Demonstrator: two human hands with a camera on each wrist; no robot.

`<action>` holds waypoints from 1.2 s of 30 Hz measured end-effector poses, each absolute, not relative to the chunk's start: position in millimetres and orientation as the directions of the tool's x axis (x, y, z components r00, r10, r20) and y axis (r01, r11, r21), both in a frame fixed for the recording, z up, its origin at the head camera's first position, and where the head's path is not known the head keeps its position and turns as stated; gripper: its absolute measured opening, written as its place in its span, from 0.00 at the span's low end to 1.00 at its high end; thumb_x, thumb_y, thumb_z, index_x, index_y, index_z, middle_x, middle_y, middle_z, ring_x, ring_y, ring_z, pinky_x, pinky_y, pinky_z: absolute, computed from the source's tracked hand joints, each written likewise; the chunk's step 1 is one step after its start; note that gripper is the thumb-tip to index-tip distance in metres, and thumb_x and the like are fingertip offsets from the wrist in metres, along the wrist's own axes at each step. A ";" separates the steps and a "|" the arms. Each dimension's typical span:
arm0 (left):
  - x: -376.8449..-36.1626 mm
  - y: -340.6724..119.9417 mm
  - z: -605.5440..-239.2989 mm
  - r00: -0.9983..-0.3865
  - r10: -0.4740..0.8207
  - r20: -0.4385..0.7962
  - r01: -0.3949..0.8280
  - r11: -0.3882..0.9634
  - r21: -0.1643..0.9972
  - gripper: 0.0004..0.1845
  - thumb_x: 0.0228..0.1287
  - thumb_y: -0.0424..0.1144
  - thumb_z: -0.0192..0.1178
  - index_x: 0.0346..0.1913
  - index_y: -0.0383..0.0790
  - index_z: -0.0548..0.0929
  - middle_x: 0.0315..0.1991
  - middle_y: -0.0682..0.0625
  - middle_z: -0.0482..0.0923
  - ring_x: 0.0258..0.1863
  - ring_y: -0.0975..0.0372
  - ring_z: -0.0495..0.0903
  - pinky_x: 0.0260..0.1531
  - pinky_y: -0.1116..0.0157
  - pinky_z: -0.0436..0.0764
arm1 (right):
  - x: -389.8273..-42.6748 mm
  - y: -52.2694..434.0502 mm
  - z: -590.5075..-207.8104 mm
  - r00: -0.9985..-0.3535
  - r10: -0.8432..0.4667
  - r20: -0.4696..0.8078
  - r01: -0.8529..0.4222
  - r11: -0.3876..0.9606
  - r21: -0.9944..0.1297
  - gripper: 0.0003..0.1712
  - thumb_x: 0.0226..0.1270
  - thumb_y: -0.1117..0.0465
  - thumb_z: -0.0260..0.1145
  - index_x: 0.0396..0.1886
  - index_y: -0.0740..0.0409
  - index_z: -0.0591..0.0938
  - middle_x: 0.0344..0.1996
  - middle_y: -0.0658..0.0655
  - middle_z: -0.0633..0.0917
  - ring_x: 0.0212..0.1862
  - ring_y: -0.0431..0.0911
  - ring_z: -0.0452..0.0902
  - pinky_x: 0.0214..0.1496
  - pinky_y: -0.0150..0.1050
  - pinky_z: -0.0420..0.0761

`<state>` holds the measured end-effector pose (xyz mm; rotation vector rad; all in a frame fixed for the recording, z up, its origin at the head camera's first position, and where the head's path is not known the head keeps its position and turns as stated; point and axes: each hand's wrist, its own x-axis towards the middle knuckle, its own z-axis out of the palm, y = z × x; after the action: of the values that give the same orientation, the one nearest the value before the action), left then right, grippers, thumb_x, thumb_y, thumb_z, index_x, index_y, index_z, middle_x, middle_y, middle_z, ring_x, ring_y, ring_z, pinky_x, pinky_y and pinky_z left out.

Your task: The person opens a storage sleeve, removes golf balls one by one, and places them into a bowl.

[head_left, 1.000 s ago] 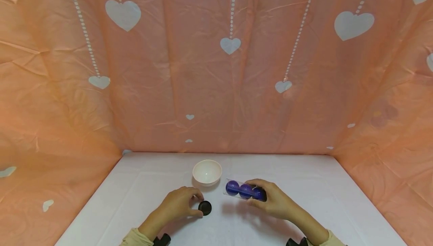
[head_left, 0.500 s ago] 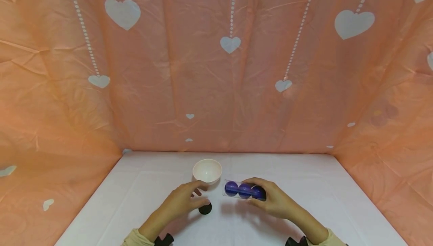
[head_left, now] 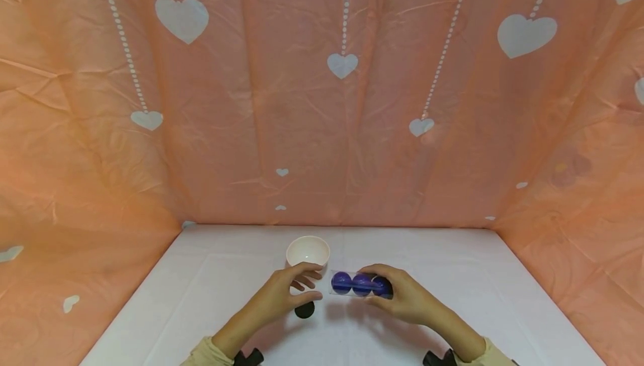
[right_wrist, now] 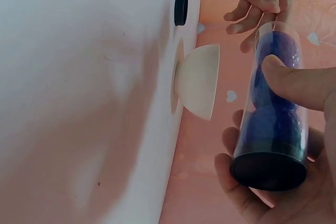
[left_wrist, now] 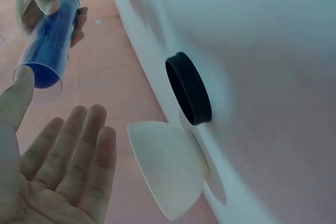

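A clear plastic tube with three purple balls inside lies level above the white table. My right hand grips its right end, which carries a black cap. The tube's left end is open. My left hand is spread open just left of that open end, with the thumb near the rim, and holds nothing. A loose black lid lies on the table under the left hand. A white bowl stands upright just behind both hands.
Peach sheeting with white hearts walls the table at the back and on both sides. The white table stretches out bare to the left and right of the hands.
My left hand has let go of the black lid, lifted and moved right towards the tube's open end. The right hand has shifted the tube slightly left.
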<state>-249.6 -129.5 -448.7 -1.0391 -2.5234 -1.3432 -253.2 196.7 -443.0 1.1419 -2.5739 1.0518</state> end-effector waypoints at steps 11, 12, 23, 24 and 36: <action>-250.7 -119.9 -450.3 -0.756 0.519 0.400 0.614 0.349 0.708 0.24 0.70 0.45 0.74 0.65 0.46 0.83 0.50 0.45 0.91 0.44 0.67 0.88 0.47 0.62 0.89 | -254.0 193.1 -438.1 -0.699 -0.610 0.374 -0.704 0.495 -0.509 0.25 0.71 0.57 0.78 0.65 0.50 0.83 0.56 0.49 0.88 0.54 0.38 0.83 0.58 0.43 0.86; -250.8 -118.9 -450.6 -0.756 0.517 0.402 0.614 0.346 0.710 0.23 0.70 0.44 0.75 0.65 0.45 0.84 0.50 0.44 0.91 0.43 0.67 0.88 0.47 0.62 0.89 | -254.1 193.1 -438.0 -0.699 -0.610 0.374 -0.705 0.500 -0.503 0.25 0.70 0.57 0.78 0.65 0.50 0.83 0.56 0.49 0.88 0.54 0.37 0.82 0.58 0.42 0.86; -250.6 -112.0 -452.4 -0.779 0.487 0.394 0.590 0.357 0.725 0.22 0.68 0.41 0.76 0.61 0.37 0.85 0.48 0.43 0.91 0.40 0.68 0.88 0.45 0.66 0.89 | -253.7 193.3 -437.4 -0.667 -0.619 0.415 -0.744 0.528 -0.408 0.26 0.66 0.60 0.80 0.63 0.50 0.84 0.52 0.47 0.89 0.50 0.36 0.83 0.54 0.42 0.87; -250.5 -111.8 -452.4 -0.781 0.485 0.394 0.588 0.359 0.725 0.22 0.68 0.41 0.76 0.61 0.37 0.86 0.48 0.43 0.91 0.39 0.69 0.88 0.45 0.66 0.89 | -253.5 193.2 -437.2 -0.669 -0.618 0.414 -0.743 0.532 -0.406 0.26 0.66 0.60 0.80 0.63 0.51 0.84 0.52 0.47 0.89 0.50 0.36 0.83 0.54 0.42 0.87; -249.4 -110.4 -452.1 -0.802 0.451 0.392 0.568 0.372 0.734 0.22 0.66 0.41 0.77 0.59 0.34 0.87 0.47 0.42 0.92 0.38 0.69 0.88 0.44 0.67 0.89 | -251.3 191.2 -430.9 -0.668 -0.615 0.419 -0.744 0.572 -0.347 0.26 0.64 0.59 0.81 0.61 0.53 0.85 0.51 0.47 0.90 0.49 0.36 0.83 0.52 0.44 0.87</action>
<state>-249.4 -110.4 -452.1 -0.9318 -2.4958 -1.4132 -251.3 191.2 -430.9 1.1267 -2.5532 0.7382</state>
